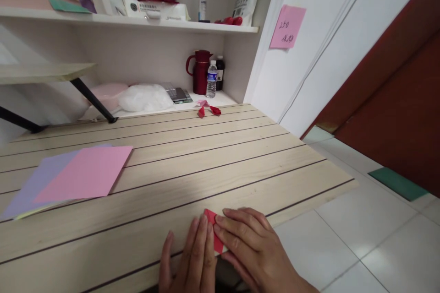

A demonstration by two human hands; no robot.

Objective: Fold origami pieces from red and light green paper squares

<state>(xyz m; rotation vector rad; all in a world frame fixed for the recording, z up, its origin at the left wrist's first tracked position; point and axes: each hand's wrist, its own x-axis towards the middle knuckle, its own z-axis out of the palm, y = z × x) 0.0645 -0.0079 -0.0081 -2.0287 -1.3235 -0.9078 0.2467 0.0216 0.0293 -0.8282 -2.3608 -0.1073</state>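
Near the front edge of the wooden table [206, 169], my left hand [190, 261] and my right hand [250, 247] both press flat on a small red folded paper [215, 233]. Most of the paper is hidden under my fingers; only a strip shows between the hands. My left fingers lie stretched out side by side. My right fingers are spread over the paper's right part. A stack of square sheets, pink [85, 171] on top of lilac [30, 187], lies on the table to the left. A folded red and pink paper piece [206, 109] rests at the far edge.
Behind the table stands a white shelf unit with a red jug [199, 71], a water bottle [212, 78], a dark bottle, a white bag [146, 97] and boxes. A pink sticky note [287, 26] hangs on the wall. White floor tiles and a red door [395, 100] lie right.
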